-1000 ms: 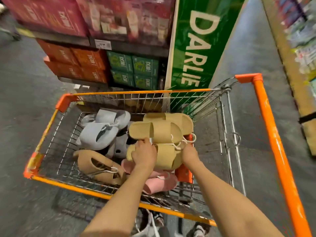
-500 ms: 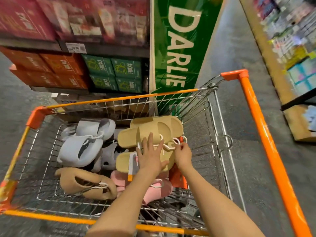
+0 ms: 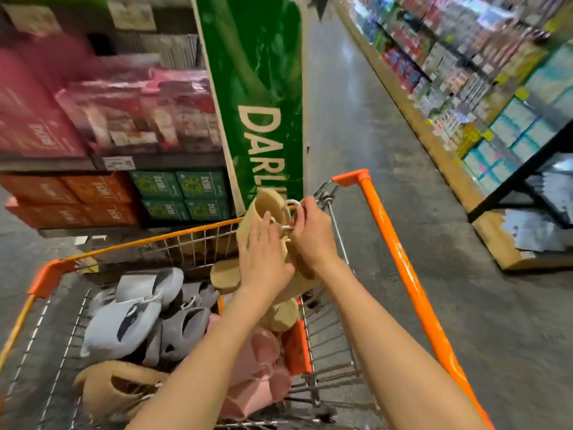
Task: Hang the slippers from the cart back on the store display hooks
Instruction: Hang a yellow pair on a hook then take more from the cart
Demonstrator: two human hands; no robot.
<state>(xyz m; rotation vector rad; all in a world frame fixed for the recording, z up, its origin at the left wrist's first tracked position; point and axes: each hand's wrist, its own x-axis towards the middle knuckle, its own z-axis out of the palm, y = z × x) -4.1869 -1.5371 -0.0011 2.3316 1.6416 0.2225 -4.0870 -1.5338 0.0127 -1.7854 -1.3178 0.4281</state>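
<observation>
The beige slippers [image 3: 273, 231] are held above the cart [image 3: 400, 252], lifted clear of its far right corner and raised in front of the green banner [image 3: 257, 97]. The right hand [image 3: 310, 231] is set at the white hanger loop [image 3: 293, 203], which is pinched between its curled fingers [image 3: 305, 209], while the left hand [image 3: 263, 259] is laid flat against the near side of the pair, fingers straight and close together, so that the bundle is steadied. The step in hand appears to be the lift-out of one pair by its hanger. It would best be done with the loop kept uppermost and open, the weight carried by the pinch and swing damped by the flat hand. The slippers should be lifted fully clear of the cart rim before being carried off, since a heel could catch on the wire. No display hooks are shown here. Grey slippers [image 3: 124, 318], a tan pair [image 3: 117, 389] and pink slippers [image 3: 257, 377] lie in the cart, below and left of the raised pair.
</observation>
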